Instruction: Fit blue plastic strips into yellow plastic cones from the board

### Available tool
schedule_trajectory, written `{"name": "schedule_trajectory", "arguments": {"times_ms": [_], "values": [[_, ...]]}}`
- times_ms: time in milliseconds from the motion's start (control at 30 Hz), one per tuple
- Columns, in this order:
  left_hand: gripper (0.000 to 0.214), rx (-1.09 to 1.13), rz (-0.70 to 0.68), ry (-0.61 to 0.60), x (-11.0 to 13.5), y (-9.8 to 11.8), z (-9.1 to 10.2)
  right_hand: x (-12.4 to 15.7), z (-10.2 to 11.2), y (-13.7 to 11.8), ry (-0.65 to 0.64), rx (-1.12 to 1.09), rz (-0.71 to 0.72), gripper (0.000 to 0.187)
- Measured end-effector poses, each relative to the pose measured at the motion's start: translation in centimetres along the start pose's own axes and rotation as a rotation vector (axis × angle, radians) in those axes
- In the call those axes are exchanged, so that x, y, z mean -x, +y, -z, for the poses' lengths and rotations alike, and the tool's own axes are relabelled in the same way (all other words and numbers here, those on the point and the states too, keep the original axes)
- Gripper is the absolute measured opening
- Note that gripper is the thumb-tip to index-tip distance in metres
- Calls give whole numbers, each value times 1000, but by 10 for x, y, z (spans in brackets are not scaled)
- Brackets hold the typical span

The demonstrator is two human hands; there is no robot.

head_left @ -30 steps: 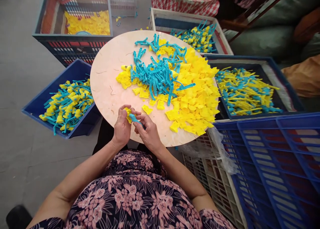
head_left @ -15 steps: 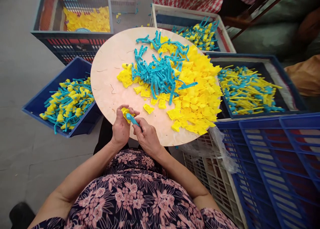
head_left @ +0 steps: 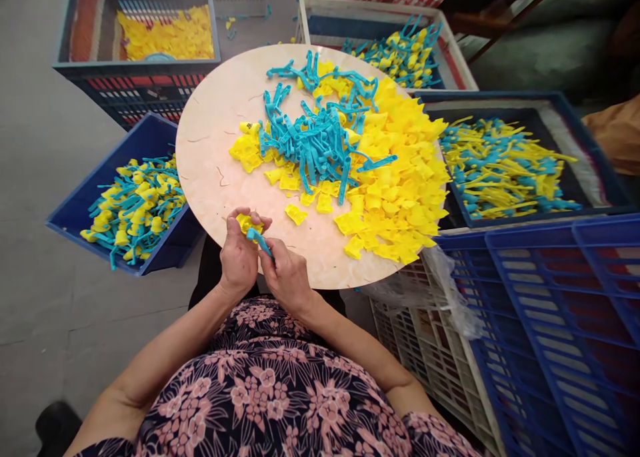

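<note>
Close to the near edge of a round board (head_left: 210, 177), my left hand (head_left: 239, 260) is closed on a yellow plastic piece (head_left: 245, 222). My right hand (head_left: 289, 277) grips a blue plastic stick (head_left: 261, 241), its far end touching the yellow piece. Whether the two are joined I cannot tell. Ahead on the board lies a heap of blue sticks (head_left: 320, 140), and a broad pile of yellow pieces (head_left: 400, 177) spreads to its right. A few loose yellow pieces (head_left: 296, 214) lie just beyond my hands.
On the left, a blue bin (head_left: 65, 224) holds joined yellow-and-blue parts. Behind it stands a crate (head_left: 150, 77) of yellow pieces. A white-rimmed crate (head_left: 320, 7) and a dark tray (head_left: 540, 220) hold mixed parts. Blue crates (head_left: 530, 264) stand at right.
The blue stick's end has dipped toward the near side of the yellow piece and tilts more steeply. Both hands keep their holds. The whole view has shifted slightly.
</note>
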State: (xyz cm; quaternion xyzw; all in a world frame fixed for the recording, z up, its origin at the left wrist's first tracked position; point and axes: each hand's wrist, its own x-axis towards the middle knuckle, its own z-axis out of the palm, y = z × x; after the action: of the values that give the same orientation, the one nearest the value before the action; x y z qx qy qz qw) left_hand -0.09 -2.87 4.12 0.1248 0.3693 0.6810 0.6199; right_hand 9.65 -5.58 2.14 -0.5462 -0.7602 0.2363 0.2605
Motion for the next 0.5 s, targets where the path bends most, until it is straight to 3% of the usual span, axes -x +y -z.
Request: {"name": "schedule_trajectory", "arguments": {"times_ms": [100, 267, 400, 500], "values": [[21, -19, 11, 39, 3, 0, -2, 2, -6, 3, -14, 126, 80, 30], [19, 11, 29, 135, 1, -3, 2, -1, -13, 10, -132, 147, 181, 29], [20, -10, 75, 266, -6, -7, 10, -8, -20, 14, -209, 206, 141, 26], [18, -8, 132, 256, -5, -8, 14, -11, -20, 16, -248, 249, 108, 27]]}}
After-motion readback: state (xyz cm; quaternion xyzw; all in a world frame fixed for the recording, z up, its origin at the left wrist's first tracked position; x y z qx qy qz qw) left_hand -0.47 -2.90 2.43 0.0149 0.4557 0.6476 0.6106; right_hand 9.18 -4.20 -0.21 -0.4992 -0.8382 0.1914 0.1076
